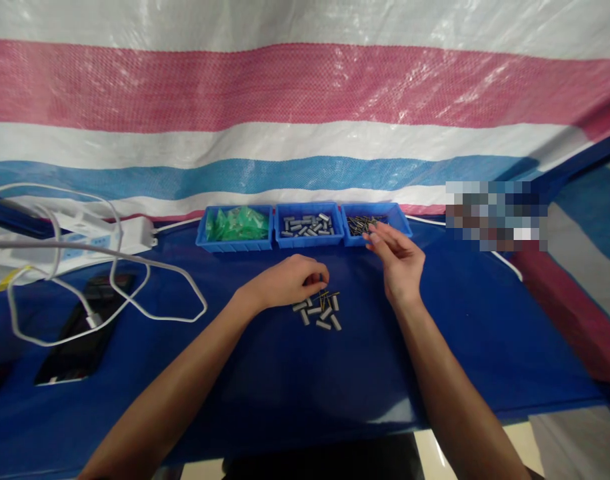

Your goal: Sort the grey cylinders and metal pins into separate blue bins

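Note:
My left hand (295,280) rests on the blue table cloth with its fingers curled in a pinch; what they hold is too small to name. Just below its fingertips lies a small pile of grey cylinders (321,312) with a few thin yellowish pins. My right hand (397,257) is raised over the cloth, fingers loosely bent and apart, fingertips close to the front rim of the right blue tray (402,225), which holds dark thin pins. The middle tray (309,240) holds several grey cylinders. The left tray (235,243) holds green pieces.
A white power strip (109,233) with looping white cables (149,293) lies at the left. A black phone (79,333) is plugged into one cable. A striped tarp (305,87) hangs behind the table. The cloth's front edge (535,407) is near me.

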### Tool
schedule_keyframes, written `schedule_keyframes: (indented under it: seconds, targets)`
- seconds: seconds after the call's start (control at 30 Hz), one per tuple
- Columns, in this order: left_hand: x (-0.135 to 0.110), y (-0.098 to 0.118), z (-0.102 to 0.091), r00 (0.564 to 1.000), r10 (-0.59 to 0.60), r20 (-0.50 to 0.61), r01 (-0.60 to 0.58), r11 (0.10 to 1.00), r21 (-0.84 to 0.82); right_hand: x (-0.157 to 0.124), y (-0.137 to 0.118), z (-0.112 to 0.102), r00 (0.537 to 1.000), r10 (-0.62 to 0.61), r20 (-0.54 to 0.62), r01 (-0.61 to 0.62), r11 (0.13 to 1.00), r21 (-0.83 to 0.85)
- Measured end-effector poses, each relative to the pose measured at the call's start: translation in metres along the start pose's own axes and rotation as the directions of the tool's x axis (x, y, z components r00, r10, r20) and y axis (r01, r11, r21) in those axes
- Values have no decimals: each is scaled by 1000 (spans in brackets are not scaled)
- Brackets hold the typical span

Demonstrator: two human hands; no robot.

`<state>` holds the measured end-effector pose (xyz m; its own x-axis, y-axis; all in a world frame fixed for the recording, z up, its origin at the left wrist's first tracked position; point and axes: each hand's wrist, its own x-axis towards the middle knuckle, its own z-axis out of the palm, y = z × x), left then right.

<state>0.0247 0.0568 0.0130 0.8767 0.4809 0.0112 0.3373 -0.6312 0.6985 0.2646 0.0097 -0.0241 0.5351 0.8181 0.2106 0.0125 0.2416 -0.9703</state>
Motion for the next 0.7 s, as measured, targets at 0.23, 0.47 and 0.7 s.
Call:
schedule_keyframes:
  seconds: [0.23, 0.47, 0.7]
  targets:
    - [-1, 1, 3, 999, 2, 46, -2, 1000, 11, -3, -1, -1, 992, 9, 123, -5, 1000, -26]
    - [3, 6, 13, 999, -20, 44, 21, 1000, -12, -8, -4, -1, 966, 51, 255, -44, 998, -34]
    - [3, 8, 10, 997, -30, -71, 32, 999, 22, -11, -4, 3, 950, 85, 300, -69, 996, -63]
